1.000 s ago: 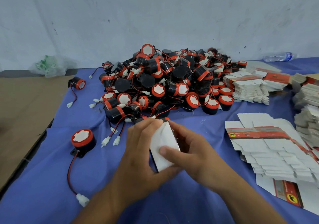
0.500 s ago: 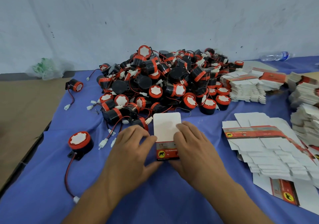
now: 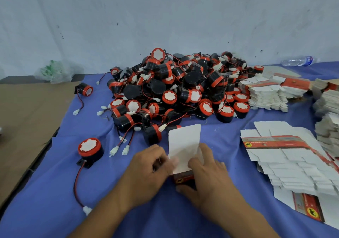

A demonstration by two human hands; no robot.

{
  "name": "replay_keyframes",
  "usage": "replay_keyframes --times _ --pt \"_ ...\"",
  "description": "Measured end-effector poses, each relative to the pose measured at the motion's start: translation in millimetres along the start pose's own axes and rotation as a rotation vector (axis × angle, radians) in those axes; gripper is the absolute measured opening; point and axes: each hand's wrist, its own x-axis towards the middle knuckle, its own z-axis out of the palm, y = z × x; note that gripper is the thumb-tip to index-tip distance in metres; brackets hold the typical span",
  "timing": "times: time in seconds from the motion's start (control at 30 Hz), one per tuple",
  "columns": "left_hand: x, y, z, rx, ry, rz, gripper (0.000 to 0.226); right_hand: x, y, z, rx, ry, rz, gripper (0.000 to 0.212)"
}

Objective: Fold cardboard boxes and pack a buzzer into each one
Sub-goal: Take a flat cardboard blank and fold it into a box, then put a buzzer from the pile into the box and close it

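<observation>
Box (image 3: 184,142): half-formed, on the blue tabletop (image 3: 220,136) just in front of the buzzer pile (image 3: 174,91), white end flap open. Left hand (image 3: 146,170) pinches its left edge with curled fingers, somewhat blurred; right hand (image 3: 207,175) clasps the red body, thumb beneath. Step: folding; next probably calls for tucking flaps, then fetching a buzzer.

I read this as a small packing workshop: a heap of buzzers (image 3: 176,89) beyond the right hand (image 3: 207,175), stacks of flat cartons (image 3: 293,160) to its right, blue cloth (image 3: 55,192) underneath, bare wall (image 3: 165,17) behind.
</observation>
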Motion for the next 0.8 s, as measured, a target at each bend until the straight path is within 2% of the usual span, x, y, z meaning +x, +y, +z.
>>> replay_keyframes --times 0.03,0.1,0.13,0.17,0.2,0.27,0.37,0.43,0.6,0.73,0.8 --pt "2.8 -4.5 -2.4 -0.01 0.066 -0.04 0.036 -1.1 4.2 -1.1 0.01 0.015 -0.023 0.044" --pt "8.7 -17.7 -9.2 0.037 0.245 -0.071 0.015 -0.9 13.3 -6.0 0.026 0.023 -0.031 0.044" --pt "12.0 -24.8 -12.7 0.109 0.293 -0.076 0.017 0.0 17.2 -8.9 0.025 0.016 -0.014 0.045" --pt "15.6 -32.7 -15.0 0.175 0.29 -0.076 0.036 0.8 19.5 -12.0 0.037 0.008 0.008 0.044" --pt "19.1 -41.1 -16.6 0.209 0.245 -0.078 0.054 1.4 20.6 -15.2 0.068 0.0 0.026 0.04" --pt "26.0 -49.6 -15.8 0.222 0.091 -0.114 0.075 2.5 20.0 -22.0 0.174 0.006 0.035 0.036" --pt "30.4 -58.5 -8.3 0.442 -0.059 -0.117 0.079 1.5 18.1 -34.7 0.352 0.15 0.005 0.048" --pt "32.5 -62.0 -5.5 0.487 -0.045 -0.128 0.069 2.1 18.3 -40.3 0.444 0.336 0.004 0.044" --pt "34.2 -56.6 -8.9 0.535 0.25 -0.152 0.036 7.6 23.8 -42.2 0.644 0.64 -0.002 0.035" --pt "33.2 -40.7 -25.0 0.309 0.461 -0.173 0.02 9.2 21.1 -37.5 0.513 0.824 -0.191 0.026" --pt "30.6 -26.1 -36.5 0.326 0.607 -0.139 0.018 9.3 14.5 -34.0 0.428 0.861 -0.323 0.022"
